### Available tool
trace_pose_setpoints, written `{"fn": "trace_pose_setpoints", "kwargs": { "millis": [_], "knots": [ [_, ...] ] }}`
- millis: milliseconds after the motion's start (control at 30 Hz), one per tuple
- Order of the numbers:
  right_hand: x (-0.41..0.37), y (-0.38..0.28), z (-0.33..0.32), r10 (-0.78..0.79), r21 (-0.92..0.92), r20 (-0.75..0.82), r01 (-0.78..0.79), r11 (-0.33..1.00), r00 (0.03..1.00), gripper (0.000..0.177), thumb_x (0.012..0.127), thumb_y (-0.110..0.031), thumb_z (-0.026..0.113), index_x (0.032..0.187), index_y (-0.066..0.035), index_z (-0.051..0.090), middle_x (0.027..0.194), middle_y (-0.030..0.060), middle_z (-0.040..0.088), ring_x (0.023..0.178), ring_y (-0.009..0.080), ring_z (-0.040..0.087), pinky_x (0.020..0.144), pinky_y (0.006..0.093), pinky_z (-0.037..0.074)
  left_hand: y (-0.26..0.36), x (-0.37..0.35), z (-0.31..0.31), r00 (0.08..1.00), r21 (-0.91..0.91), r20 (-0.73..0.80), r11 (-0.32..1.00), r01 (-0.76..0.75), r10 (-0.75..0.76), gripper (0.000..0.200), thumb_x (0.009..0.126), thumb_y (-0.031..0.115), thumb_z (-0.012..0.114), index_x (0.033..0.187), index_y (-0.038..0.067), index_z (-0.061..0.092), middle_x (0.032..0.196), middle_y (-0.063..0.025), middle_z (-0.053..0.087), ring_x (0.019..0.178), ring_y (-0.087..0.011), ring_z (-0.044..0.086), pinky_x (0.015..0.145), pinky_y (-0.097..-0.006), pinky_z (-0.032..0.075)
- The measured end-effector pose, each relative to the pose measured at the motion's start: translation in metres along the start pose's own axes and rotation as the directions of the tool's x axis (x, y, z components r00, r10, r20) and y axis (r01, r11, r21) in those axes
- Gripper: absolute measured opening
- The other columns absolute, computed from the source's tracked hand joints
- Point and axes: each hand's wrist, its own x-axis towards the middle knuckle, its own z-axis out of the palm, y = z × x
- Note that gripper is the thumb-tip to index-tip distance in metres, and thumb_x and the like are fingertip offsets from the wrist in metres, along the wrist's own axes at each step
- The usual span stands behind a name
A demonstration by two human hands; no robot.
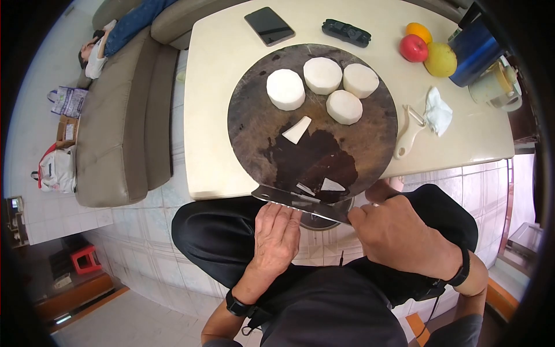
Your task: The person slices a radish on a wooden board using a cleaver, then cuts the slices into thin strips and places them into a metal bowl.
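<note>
My right hand (393,231) grips the handle of a knife (300,203), whose broad blade lies across the near edge of a round dark cutting board (248,127). Against the blade's near side rest the fingers of my left hand (276,237), held close together; anything under them is hidden. Several thick white round slices, among them one at the left (285,89), sit on the far half of the board. A white wedge (297,130) lies mid-board, and small white scraps (332,185) are near the blade. The board's lower middle has a dark wet patch.
On the cream table (214,87) are a phone (269,26), a black case (346,33), fruit (414,48), a blue container (474,55), a jug (491,87), a peeler (409,136) and a tissue (438,113). A person (127,29) lies on the sofa (110,133). A metal bowl (318,222) is below the board.
</note>
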Motion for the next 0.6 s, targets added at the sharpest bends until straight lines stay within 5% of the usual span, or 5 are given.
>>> {"fn": "trace_pose_setpoints", "kwargs": {
  "millis": [600],
  "knots": [
    [-0.005,0.006,0.011,0.034,0.097,-0.088,-0.025,0.995,0.996,0.015,0.069,-0.002,0.064,0.082,0.002,0.058,0.065,0.0144,0.063,0.059,0.0296,0.066,0.052,0.0390,0.048,-0.003,-0.002,-0.002,1.000,0.031,0.025,0.999,-0.014,0.013,0.042,0.069,0.000,0.066,0.111,-0.005,0.063,0.116,-0.0156,0.059,0.113,-0.0314,0.054,0.100,-0.0470,0.042]
  ]
}}
